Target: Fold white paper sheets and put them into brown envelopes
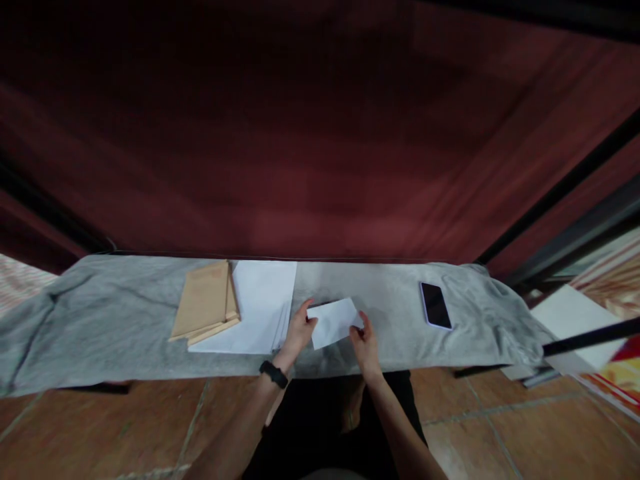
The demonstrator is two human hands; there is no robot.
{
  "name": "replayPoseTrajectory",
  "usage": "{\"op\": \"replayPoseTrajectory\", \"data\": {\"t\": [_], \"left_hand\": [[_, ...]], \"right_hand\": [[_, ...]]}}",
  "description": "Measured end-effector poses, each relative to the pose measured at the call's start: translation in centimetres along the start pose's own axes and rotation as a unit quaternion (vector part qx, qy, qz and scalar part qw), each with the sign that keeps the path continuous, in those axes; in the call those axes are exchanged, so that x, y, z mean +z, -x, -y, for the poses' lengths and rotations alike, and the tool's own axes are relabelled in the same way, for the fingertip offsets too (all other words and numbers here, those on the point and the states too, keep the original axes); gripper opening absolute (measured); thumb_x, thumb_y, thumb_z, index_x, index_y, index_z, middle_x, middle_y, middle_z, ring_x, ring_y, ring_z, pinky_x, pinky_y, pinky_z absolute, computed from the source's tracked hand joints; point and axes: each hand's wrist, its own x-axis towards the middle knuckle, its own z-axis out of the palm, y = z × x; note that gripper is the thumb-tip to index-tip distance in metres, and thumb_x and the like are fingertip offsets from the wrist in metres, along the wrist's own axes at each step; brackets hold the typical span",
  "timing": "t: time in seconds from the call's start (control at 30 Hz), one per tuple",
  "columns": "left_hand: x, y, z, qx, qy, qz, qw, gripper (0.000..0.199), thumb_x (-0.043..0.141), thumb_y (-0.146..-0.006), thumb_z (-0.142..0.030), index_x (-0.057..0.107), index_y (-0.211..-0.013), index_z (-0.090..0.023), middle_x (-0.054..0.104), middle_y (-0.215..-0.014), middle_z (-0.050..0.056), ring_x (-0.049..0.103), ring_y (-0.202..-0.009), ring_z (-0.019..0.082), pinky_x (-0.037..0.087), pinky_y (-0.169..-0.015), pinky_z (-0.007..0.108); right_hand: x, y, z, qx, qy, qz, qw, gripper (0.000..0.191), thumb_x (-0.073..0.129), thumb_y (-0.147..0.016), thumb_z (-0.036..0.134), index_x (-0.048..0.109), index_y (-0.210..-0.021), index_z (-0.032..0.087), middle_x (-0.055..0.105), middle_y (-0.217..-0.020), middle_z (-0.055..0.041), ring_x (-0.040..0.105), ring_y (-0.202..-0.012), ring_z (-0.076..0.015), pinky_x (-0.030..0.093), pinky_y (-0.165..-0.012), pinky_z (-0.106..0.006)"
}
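Note:
Between my two hands is a small white sheet of paper point(332, 323), tilted a little and raised off the grey cloth. My left hand point(300, 329) pinches its left edge, thumb on top. On the right edge, my right hand point(365, 339) grips it the same way, with the thumb over the face. Whether the sheet is folded I cannot tell. Close to my left hand lies a stack of larger white paper sheets point(263, 307). Brown envelopes point(203, 300) overlap the left side of that stack.
A grey cloth point(135, 320) covers the long narrow table. To the right rests a phone point(436, 307) with a dark screen. Behind the table hangs a dark red curtain point(300, 167). Black metal bars point(565, 180) run along the right side, near a white board point(575, 323).

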Motion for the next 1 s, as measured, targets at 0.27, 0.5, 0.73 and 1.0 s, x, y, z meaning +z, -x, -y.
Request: {"op": "replayPoseTrajectory", "data": {"t": [0.27,0.5,0.73,1.0], "left_hand": [[-0.4,-1.3,0.1,0.193,-0.379,0.000,0.905,0.061,0.049,-0.082,-0.003,0.052,-0.141,-0.018,0.059,-0.139,0.014,0.057,-0.126,0.026,0.046,-0.107,0.043],[2.1,2.7,1.5,0.314,-0.538,0.090,0.777,0.055,0.040,-0.095,-0.018,0.040,-0.150,-0.013,0.036,-0.159,0.015,0.028,-0.150,0.027,0.024,-0.122,0.050],[2.0,4.0,1.9,0.331,-0.548,0.116,0.760,0.060,0.038,-0.098,-0.031,0.034,-0.153,-0.008,0.034,-0.159,0.017,0.025,-0.151,0.026,0.018,-0.124,0.049],[0.3,5.0,2.3,0.341,-0.545,0.101,0.759,0.069,0.039,-0.099,-0.053,0.034,-0.152,-0.009,0.032,-0.160,0.018,0.021,-0.152,0.027,0.018,-0.124,0.049]], "right_hand": [[-0.4,0.6,-1.9,-0.230,0.341,-0.002,0.911,0.043,0.041,-0.095,0.024,0.057,-0.135,0.017,0.059,-0.134,-0.0172,0.057,-0.121,-0.0287,0.048,-0.100,-0.049],[1.8,0.6,-1.5,-0.281,0.437,0.133,0.844,0.051,0.026,-0.106,0.033,0.044,-0.149,0.015,0.047,-0.153,-0.0124,0.039,-0.144,-0.0236,0.034,-0.117,-0.046],[1.1,0.4,-2.4,-0.291,0.499,0.137,0.805,0.056,0.021,-0.107,0.041,0.038,-0.153,0.014,0.038,-0.158,-0.0120,0.036,-0.146,-0.0246,0.025,-0.120,-0.047],[-0.7,-0.1,-3.6,-0.304,0.522,0.111,0.789,0.059,0.024,-0.106,0.041,0.029,-0.156,0.012,0.040,-0.157,-0.0148,0.037,-0.144,-0.0273,0.026,-0.118,-0.046]]}}
